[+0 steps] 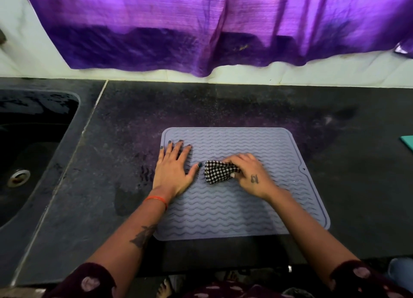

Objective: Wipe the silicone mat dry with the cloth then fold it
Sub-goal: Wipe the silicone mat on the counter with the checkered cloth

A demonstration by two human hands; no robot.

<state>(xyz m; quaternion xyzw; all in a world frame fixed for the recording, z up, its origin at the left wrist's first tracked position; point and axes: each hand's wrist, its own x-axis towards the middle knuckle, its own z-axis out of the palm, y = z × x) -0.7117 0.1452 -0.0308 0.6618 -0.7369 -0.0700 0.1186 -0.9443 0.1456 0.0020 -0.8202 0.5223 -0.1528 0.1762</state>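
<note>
A grey-blue silicone mat (234,210) with wavy ridges lies flat on the dark countertop. My left hand (173,169) presses flat on the mat's left part, fingers spread and straight. My right hand (250,174) grips a bunched black-and-white checked cloth (218,172) and holds it against the middle of the mat. The cloth's right end is hidden under my fingers.
A dark sink (29,145) with a metal drain (19,177) is set into the counter at the left. A purple curtain (212,25) hangs over the back wall. A teal object (407,142) pokes in at the right edge. A damp patch (125,199) marks the counter left of the mat.
</note>
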